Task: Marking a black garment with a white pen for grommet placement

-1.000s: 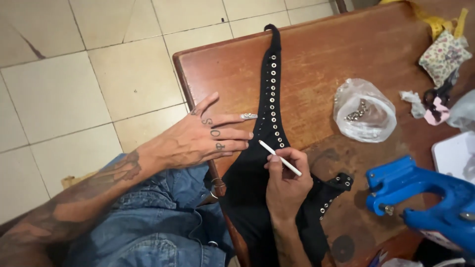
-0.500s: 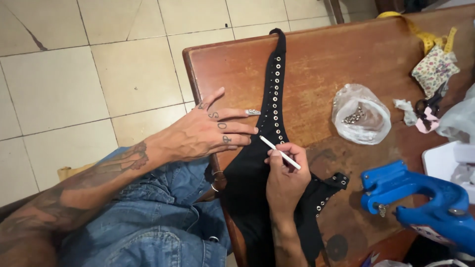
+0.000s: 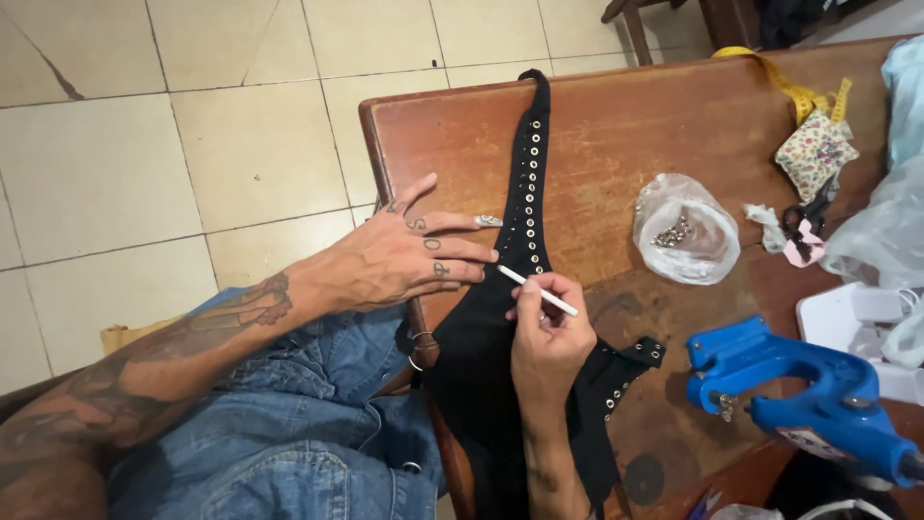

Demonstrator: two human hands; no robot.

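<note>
A black fabric piece (image 3: 486, 337) with a row of metal eyelets lies over the left edge of a brown wooden table (image 3: 626, 135), its narrow strap running to the far edge. My left hand (image 3: 409, 255) lies flat on the fabric, fingers spread, pressing it beside the eyelet row. My right hand (image 3: 549, 337) grips a thin white marking pencil (image 3: 537, 290), whose tip touches the fabric just below my left fingertips.
A clear plastic bag of metal eyelets (image 3: 685, 231) sits mid-table. A blue hand press tool (image 3: 808, 400) lies at the right front. A floral pincushion (image 3: 816, 154), yellow tape measure (image 3: 789, 87), scissors (image 3: 808, 217) and plastic bags (image 3: 890, 221) crowd the right. Tiled floor (image 3: 192, 154) lies left.
The view has shifted slightly, so the table sits more to the right. Both hands keep their hold; the pencil tip stays near the same spot on the fabric.
</note>
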